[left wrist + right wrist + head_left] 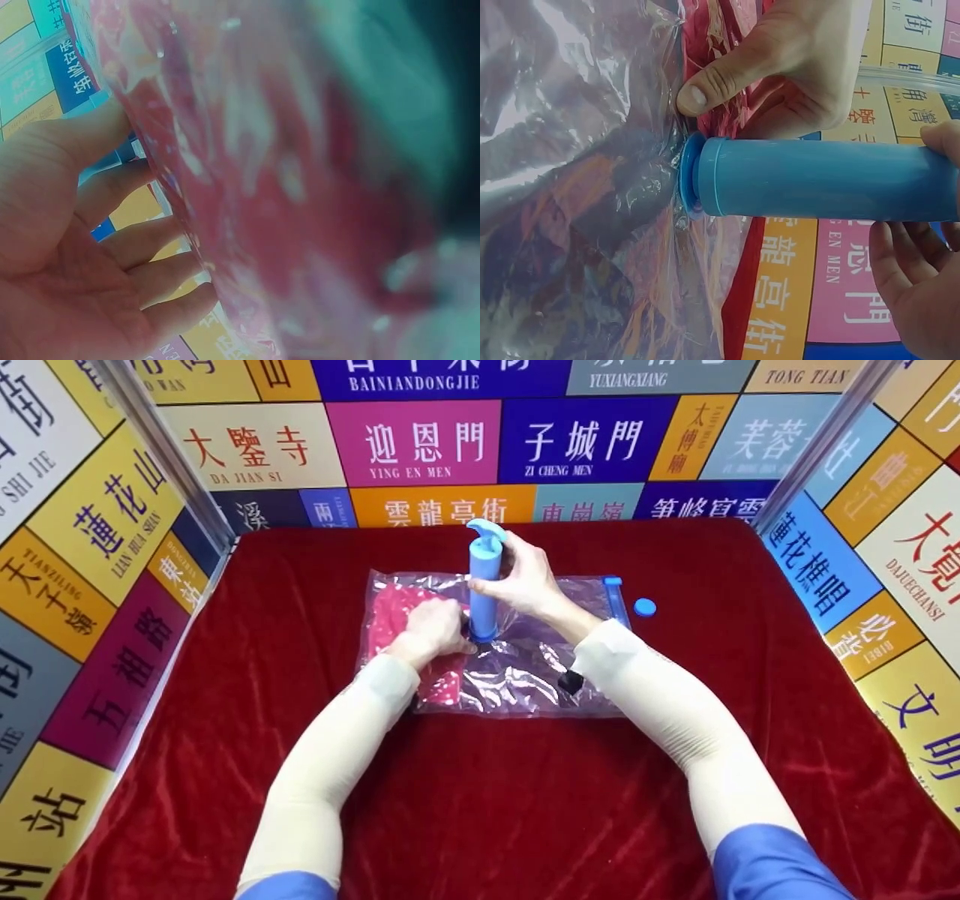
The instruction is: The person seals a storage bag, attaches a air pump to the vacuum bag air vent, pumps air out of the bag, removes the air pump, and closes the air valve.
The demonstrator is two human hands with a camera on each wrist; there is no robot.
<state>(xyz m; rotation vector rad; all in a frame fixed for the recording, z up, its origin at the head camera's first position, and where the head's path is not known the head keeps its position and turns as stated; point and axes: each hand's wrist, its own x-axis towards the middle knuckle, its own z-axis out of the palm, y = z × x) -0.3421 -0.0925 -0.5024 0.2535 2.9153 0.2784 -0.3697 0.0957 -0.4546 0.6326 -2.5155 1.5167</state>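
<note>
A clear plastic vacuum bag [517, 682] lies flat, with pink-red contents [442, 686] showing through its left half. On its valve [691, 174] stands a blue hand pump [485, 566], upright, its curved handle [487, 529] at the top. My right hand [531, 577] grips the pump's upper barrel, thumb on one side and fingers on the other. Beside the pump's base, my left hand [433, 628] rests on the bag. In the left wrist view its loosely bent fingers [161, 266] touch the plastic. The right wrist view shows its thumb [720, 86] extended near the valve.
A round blue cap [645, 607] lies right of the bag on the dark red cloth [525, 802]. A blue slider [613, 582] sits at the bag's right end. Panels with printed characters [412, 442] surround the table, with clear posts at the back corners.
</note>
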